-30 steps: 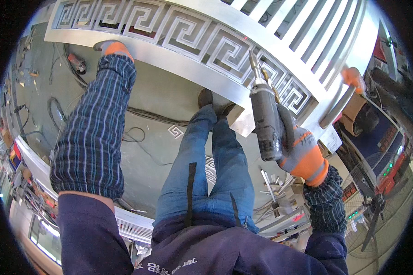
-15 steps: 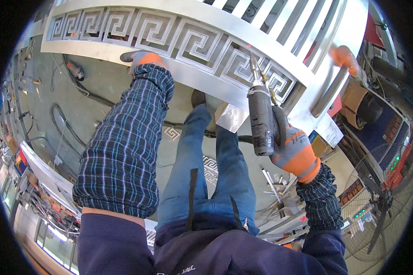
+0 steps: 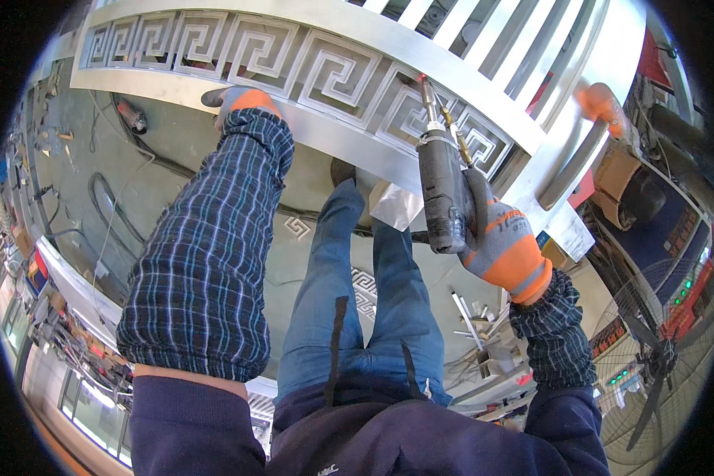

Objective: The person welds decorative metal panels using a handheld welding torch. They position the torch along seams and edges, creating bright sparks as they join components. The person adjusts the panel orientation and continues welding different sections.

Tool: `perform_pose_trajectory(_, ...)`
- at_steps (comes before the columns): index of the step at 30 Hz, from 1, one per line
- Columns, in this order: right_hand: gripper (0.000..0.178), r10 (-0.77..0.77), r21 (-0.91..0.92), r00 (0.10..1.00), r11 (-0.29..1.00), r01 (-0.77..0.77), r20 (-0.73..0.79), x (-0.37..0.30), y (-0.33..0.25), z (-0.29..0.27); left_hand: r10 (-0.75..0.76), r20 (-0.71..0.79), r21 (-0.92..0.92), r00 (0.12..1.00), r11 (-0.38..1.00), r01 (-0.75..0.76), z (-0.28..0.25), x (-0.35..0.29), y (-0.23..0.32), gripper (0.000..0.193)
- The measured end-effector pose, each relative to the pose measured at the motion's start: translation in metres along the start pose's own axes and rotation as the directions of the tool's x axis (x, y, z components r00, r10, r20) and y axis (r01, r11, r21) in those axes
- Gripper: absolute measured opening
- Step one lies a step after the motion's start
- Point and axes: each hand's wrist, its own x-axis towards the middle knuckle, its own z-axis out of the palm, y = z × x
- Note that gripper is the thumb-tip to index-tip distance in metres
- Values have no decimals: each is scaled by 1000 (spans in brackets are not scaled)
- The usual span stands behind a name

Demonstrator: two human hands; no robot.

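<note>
Against the lower rail of the metal gate [image 3: 349, 139], your left hand [image 3: 234, 101] in its orange-and-grey glove rests flat-ish on the edge, fingers seemingly curled over the rail; whether they grip or only press you cannot tell from this angle. Your right hand [image 3: 504, 246], gloved the same, is clamped around the dark grinder [image 3: 440, 190], held upright with its tip at the key-pattern panel [image 3: 325, 71], near the right end of the band. Judging by the look of things, the gate is already assembled: pattern band, slats [image 3: 516, 40] and curved handle [image 3: 587, 143] with orange ends are all in place, so what remains seems to be finishing at the joints; how many are dressed cannot be read here. The tool tip looks to be touching or just short of the metal. Below you, your legs in blue jeans [image 3: 365, 317] stand on the concrete floor [image 3: 95, 159], with cables [image 3: 103, 206] snaking across it to the left, loose metal offcuts [image 3: 472, 317] by your right side, and a standing fan [image 3: 658, 357] at far right. A bent shiny sheet [image 3: 393, 206] sits just beside your knee under the rail. Watch the cables and scraps underfoot if you shift along the gate.
</note>
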Motion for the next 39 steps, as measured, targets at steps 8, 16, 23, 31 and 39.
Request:
perform_pose_trajectory(8, 56, -31, 0, 997, 1000, 31, -75, 6, -11, -5, 22, -32, -9, 999, 1000, -22, 8, 10, -3, 52)
perform_pose_trajectory(16, 55, 7, -90, 1000, 996, -9, -15, 3, -14, -9, 93, 74, 128, 993, 987, -102, -16, -13, 7, 47)
perform_pose_trajectory(23, 53, -24, -89, 1000, 996, 22, -15, 0, -8, -5, -65, 26, -186, 998, 980, 68, 15, 34, 0, 45)
perform_pose_trajectory(31, 51, -6, -125, 1000, 992, 5, -9, -4, 0, 1, -23, 6, -80, 1000, 996, 24, -1, -4, -3, 47)
perform_pose_trajectory(39, 66, -23, 99, 999, 995, 27, -36, -35, -14, -18, 50, -141, -17, 989, 998, -53, -5, -24, -7, 35)
